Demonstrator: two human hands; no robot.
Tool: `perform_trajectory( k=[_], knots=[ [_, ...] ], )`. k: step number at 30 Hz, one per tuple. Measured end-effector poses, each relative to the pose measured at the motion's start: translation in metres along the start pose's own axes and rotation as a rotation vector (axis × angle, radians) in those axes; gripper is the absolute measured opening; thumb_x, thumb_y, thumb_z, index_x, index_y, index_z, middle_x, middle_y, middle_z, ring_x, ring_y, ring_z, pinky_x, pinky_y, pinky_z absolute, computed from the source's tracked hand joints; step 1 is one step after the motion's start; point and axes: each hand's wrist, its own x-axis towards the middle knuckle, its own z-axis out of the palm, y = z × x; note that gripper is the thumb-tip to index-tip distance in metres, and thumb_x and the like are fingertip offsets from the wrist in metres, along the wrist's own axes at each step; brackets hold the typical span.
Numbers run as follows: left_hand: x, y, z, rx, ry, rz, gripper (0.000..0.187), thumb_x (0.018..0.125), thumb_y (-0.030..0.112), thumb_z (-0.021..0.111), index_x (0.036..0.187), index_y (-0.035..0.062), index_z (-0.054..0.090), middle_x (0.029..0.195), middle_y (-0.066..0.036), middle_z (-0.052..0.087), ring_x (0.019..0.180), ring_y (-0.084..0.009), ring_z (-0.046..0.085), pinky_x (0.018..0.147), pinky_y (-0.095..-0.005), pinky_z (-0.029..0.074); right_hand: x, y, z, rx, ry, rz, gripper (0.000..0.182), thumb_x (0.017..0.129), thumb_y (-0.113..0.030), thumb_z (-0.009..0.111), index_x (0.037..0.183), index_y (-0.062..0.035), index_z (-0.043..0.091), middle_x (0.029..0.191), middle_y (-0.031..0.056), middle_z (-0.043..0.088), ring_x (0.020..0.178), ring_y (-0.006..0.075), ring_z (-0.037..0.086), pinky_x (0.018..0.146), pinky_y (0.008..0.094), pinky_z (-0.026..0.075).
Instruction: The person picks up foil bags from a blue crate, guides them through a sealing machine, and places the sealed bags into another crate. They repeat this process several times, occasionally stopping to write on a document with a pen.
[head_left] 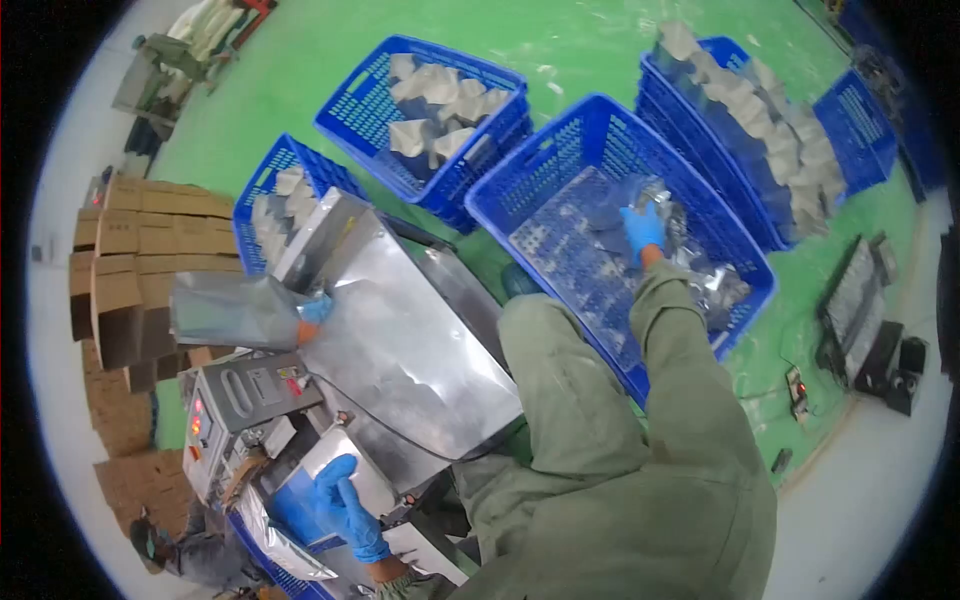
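My right hand (642, 230), in a blue glove, reaches into a large blue crate (530, 165). Its fingers are closed on a shiny clear-silver plastic bag (652, 190). More crumpled silvery bags (715, 285) lie along the crate's right side. My left hand (350, 510), also gloved in blue, hovers with fingers apart and nothing visible in it. Below it are a blue plate (298, 500) and a pale metal part of a grey machine (250, 390) with lit red indicators. Another person's gloved hand (316, 308) is beside a grey, film-like piece (235, 310) above the metal worktop (400, 330).
Blue crates (350, 115) with grey-beige bags stand ahead, with stacked crates (690, 130) at right. Cardboard boxes (150, 240) are piled at left. A person (200, 555) is at lower left. A black cable (390, 425) crosses the worktop.
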Motion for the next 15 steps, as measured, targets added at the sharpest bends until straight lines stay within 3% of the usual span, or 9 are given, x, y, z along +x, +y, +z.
perform_trajectory(
  k=[1,3,5,9,12,13,15],
  knots=[
    [0.004,0.006,0.005,0.04,-0.066,0.048,0.023,0.092,0.016,0.05,0.096,-0.0019,0.063,0.095,-0.009,0.064,0.093,-0.0188,0.057,0.087,-0.0301,0.042,0.024,0.01,0.014,0.189,-0.203,0.072,0.048,0.075,-0.041,0.059,0.104,-0.0026,0.059,0.093,0.0223,0.063,0.088,0.0391,0.061,0.077,0.0466,0.047],
    [0.004,0.013,0.013,-0.038,-0.042,0.0,0.017,0.088,0.01,0.053,0.096,-0.0014,0.062,0.095,-0.011,0.063,0.093,-0.0204,0.057,0.088,-0.0325,0.043,0.016,-0.008,0.015,-0.206,-0.093,-0.065,0.036,0.079,-0.034,0.056,0.094,-0.0022,0.063,0.086,0.0205,0.064,0.08,0.0374,0.061,0.072,0.0464,0.047],
    [0.003,0.015,0.021,-0.172,-0.077,-0.05,0.014,0.087,0.009,0.054,0.094,-0.0002,0.062,0.096,-0.011,0.063,0.094,-0.0202,0.057,0.088,-0.0328,0.043,0.027,0.017,0.037,-0.644,0.058,-0.503,0.025,0.081,-0.026,0.054,0.082,-0.0032,0.064,0.082,0.019,0.064,0.077,0.0378,0.061,0.069,0.0446,0.046],
    [-0.011,0.021,0.014,-0.129,-0.071,0.005,0.011,0.086,0.008,0.055,0.093,0.0016,0.062,0.098,-0.011,0.063,0.095,-0.0206,0.057,0.088,-0.0323,0.043,0.017,-0.027,0.001,-0.446,-0.05,-0.371,0.022,0.081,-0.022,0.052,0.082,-0.0033,0.063,0.082,0.0191,0.063,0.08,0.0391,0.06,0.073,0.046,0.047],
    [-0.025,0.014,0.006,-0.172,-0.033,-0.048,0.011,0.085,0.007,0.056,0.092,0.0012,0.063,0.098,-0.01,0.063,0.095,-0.0202,0.057,0.088,-0.032,0.043,0.0,-0.077,-0.052,-0.381,-0.126,-0.757,0.019,0.083,-0.02,0.05,0.081,-0.0044,0.06,0.078,0.0186,0.062,0.077,0.0386,0.059,0.067,0.0455,0.045],
    [-0.028,0.009,0.004,-0.184,-0.03,-0.048,0.011,0.085,0.006,0.056,0.091,0.0011,0.064,0.098,-0.009,0.063,0.094,-0.0199,0.058,0.088,-0.0317,0.043,-0.018,-0.1,-0.073,-0.392,-0.12,-0.791,0.019,0.083,-0.02,0.05,0.081,-0.0044,0.06,0.078,0.0186,0.062,0.077,0.0386,0.059,0.067,0.0455,0.045],
    [-0.036,0.003,0.005,-0.156,-0.005,-0.034,0.011,0.084,0.005,0.057,0.091,0.0026,0.065,0.096,-0.008,0.064,0.091,-0.0188,0.059,0.085,-0.0308,0.044,-0.083,-0.161,-0.122,-0.314,-0.14,-1.069,0.014,0.083,-0.016,0.05,0.082,-0.0057,0.059,0.079,0.0175,0.061,0.078,0.037,0.059,0.066,0.0442,0.045]
  ],
)
